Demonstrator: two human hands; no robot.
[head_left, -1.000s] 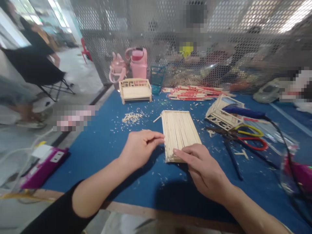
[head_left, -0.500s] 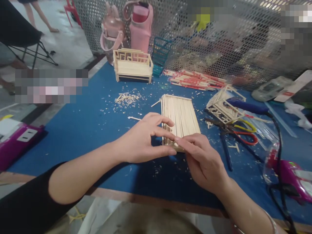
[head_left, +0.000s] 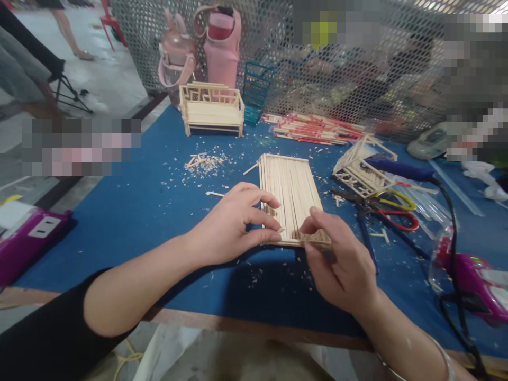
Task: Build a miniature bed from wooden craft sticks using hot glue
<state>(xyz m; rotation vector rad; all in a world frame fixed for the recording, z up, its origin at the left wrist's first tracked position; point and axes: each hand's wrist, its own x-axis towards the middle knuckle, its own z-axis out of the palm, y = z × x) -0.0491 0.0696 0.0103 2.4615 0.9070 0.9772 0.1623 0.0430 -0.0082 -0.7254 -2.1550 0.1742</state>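
A flat panel of glued wooden sticks (head_left: 289, 190) lies on the blue table cover (head_left: 151, 211). My left hand (head_left: 234, 222) rests at the panel's near left corner, thumb and fingers pinching a tiny wood sliver (head_left: 281, 230). My right hand (head_left: 341, 259) is at the panel's near edge, fingers curled and pressing on the near right corner. Both hands touch the panel's near end.
A small stick-built bench (head_left: 211, 108), two pink bottles (head_left: 222, 45), a teal basket (head_left: 256, 90) and a pile of red-tipped sticks (head_left: 317, 127) stand at the back. A stick frame (head_left: 359, 169), pliers (head_left: 381, 209), a blue glue gun (head_left: 400, 170) and cable lie right. Magenta box (head_left: 27, 243) at left.
My left hand has moved from the panel's left side to its near corner and pinched a sliver. My right hand's fingers have curled onto the near edge. The view has tilted downward.
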